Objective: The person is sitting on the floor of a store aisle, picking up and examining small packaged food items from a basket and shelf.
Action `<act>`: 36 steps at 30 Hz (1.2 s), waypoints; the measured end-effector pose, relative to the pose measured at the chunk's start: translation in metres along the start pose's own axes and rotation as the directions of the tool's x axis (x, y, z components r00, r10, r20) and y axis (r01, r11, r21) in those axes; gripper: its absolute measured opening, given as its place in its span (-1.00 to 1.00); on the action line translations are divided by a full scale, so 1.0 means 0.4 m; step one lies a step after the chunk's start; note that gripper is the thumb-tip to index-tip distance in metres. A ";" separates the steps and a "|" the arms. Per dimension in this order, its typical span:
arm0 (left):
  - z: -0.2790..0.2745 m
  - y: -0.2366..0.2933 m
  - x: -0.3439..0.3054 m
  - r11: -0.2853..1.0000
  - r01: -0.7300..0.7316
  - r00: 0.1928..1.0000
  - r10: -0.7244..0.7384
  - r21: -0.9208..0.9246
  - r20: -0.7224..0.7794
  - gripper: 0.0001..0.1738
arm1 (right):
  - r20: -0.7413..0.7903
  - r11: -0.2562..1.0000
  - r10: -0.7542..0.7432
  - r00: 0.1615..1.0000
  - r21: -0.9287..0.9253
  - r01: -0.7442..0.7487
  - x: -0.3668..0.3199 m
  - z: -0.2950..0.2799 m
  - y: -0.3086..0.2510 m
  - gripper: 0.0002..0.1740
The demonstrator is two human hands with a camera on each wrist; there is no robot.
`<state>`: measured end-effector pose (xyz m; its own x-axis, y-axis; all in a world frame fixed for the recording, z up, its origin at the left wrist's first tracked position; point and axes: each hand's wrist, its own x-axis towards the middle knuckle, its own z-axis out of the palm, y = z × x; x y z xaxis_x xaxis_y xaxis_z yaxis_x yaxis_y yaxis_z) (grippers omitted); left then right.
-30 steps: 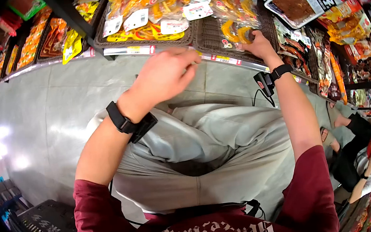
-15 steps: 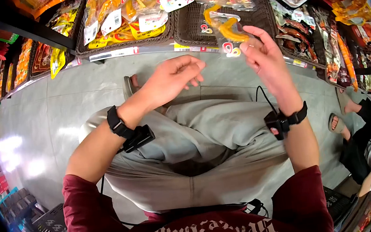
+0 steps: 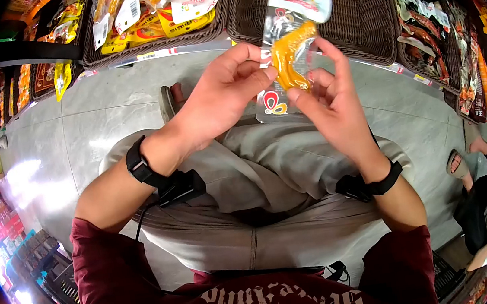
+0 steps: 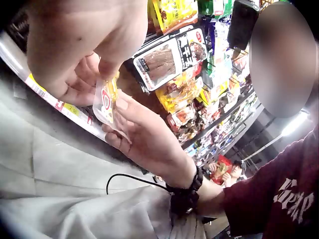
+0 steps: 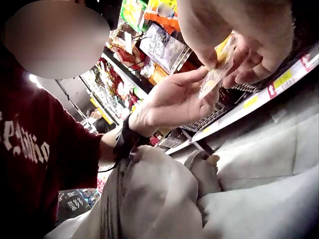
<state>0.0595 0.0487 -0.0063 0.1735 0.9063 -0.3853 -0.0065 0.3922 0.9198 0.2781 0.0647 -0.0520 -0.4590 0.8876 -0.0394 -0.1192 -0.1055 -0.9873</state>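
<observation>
Both hands (image 3: 218,97) (image 3: 335,104) at opposite edges of one packet (image 3: 292,52), wide floor (image 3: 106,120) leftward.

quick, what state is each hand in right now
Left hand: pinching one side of the clear snack packet.
Right hand: holding the same packet's other side.

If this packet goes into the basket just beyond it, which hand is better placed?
Probably the right hand: it holds the packet and looks nearer that basket, whose near right part is bare. The left hand also pinches the packet, but lies farther left.
</observation>
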 end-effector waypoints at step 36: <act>-0.005 0.025 -0.019 0.997 -0.047 0.998 0.050 0.060 -0.041 -0.78 | -0.107 0.995 -0.024 0.994 0.093 0.034 0.008 -0.034 0.000 -0.72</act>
<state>0.0562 0.0459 0.0059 0.1323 0.9304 -0.3420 0.0444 0.3391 0.9397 0.2888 0.0737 -0.0543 -0.3592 0.9327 -0.0316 -0.2160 -0.1160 -0.9695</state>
